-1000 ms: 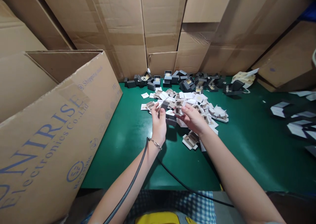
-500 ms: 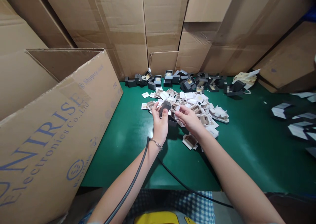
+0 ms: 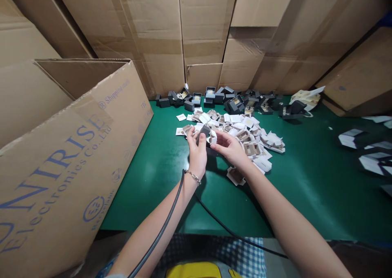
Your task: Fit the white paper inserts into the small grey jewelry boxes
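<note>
My left hand (image 3: 197,151) is closed round a small dark grey box (image 3: 203,134), thumb on its near side. Close to its right, my right hand (image 3: 230,148) pinches a small folded white card insert (image 3: 212,137) between thumb and fingers. The insert is against or just beside the box; I cannot tell whether they touch. Under and behind both hands spreads a pile of white and brown folded card inserts (image 3: 252,149). A dark piece beneath my hands is mostly hidden.
Several small black boxes (image 3: 235,103), some standing open, line the back of the green table (image 3: 153,196). A large cardboard carton (image 3: 122,106) stands at the left. A black cable (image 3: 223,227) runs by my left wrist. White-and-dark pieces (image 3: 370,163) lie at the right.
My right hand has moved slightly left and down, bringing the white insert nearer the grey box. My left hand keeps its hold on the box.
</note>
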Demonstrator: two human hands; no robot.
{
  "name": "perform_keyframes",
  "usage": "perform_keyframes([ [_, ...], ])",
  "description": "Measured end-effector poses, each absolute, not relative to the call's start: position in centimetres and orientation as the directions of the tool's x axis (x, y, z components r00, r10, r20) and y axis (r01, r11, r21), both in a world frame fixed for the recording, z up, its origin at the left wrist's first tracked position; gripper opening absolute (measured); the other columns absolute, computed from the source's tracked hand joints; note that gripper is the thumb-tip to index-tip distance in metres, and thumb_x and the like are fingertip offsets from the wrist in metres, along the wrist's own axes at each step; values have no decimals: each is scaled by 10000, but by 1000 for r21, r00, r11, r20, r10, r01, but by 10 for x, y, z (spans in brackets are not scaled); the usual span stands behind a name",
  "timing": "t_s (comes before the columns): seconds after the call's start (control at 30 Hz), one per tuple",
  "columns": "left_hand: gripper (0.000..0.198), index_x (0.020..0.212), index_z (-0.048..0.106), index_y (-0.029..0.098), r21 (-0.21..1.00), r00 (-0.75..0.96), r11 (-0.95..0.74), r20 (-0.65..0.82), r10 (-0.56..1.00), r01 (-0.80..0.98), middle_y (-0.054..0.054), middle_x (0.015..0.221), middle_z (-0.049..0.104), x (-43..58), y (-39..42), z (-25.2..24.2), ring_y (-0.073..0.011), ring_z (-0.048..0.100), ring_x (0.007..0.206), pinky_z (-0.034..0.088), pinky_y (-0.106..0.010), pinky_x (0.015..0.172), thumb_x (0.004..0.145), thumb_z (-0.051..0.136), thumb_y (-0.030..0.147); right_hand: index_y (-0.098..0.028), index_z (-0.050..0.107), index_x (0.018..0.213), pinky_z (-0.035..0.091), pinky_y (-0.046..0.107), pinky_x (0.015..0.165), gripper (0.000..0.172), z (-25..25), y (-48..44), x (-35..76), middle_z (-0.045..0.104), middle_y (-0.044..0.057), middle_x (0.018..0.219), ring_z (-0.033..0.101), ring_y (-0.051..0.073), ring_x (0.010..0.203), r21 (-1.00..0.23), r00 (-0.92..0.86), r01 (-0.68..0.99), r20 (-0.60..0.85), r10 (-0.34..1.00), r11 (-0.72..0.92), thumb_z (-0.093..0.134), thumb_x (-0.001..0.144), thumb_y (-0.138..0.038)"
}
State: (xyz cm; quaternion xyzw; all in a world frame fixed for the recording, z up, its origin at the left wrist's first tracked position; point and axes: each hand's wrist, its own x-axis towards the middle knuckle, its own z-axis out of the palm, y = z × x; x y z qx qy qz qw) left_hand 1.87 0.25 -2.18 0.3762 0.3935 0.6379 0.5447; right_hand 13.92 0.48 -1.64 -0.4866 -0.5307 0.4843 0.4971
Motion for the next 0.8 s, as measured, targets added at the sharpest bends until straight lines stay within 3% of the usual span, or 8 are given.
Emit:
perform_keyframes([
  [0.2, 538, 1305, 381, 277, 913, -137, -93, 41, 990, -398, -71, 1217, 551, 18, 3, -25, -172, 553, 1146, 418, -345, 1010, 845, 537, 508, -195, 613, 1104, 520, 380, 815, 603, -14, 2, 137, 632, 29, 891, 606, 179, 829, -998, -48, 60, -22, 999, -19, 795, 564, -391],
  [0.47, 554, 1314, 358, 292, 919, -118, -89, 47, 992, -383, -63, 1202, 535, 18, 2, -25, -168, 542, 1139, 406, -344, 1020, 841, 530, 525, -192, 595, 1103, 501, 375, 819, 559, -10, 0, 137, 586, 38, 958, 569, 174, 860, -979, -46, 200, -56, 997, -46, 740, 600, -387],
  [0.7, 544, 1318, 366, 311, 911, -114, -42, -6, 993, -410, -61, 1248, 523, 18, 3, -25, -171, 533, 1168, 414, -339, 1010, 845, 525, 526, -238, 589, 1096, 513, 330, 782, 490, -3, -2, 136, 597, 61, 1130, 579, 196, 985, -993, -67, 107, -57, 996, -50, 700, 660, -431],
  [0.8, 533, 1321, 381, 316, 896, -97, 9, -57, 994, -444, -56, 1254, 536, 19, 1, -22, -174, 523, 1193, 408, -341, 1019, 846, 545, 496, -243, 576, 1056, 510, 319, 745, 484, -1, -2, 134, 602, 57, 1074, 579, 194, 953, -996, -9, 85, -41, 999, -40, 712, 643, -456],
])
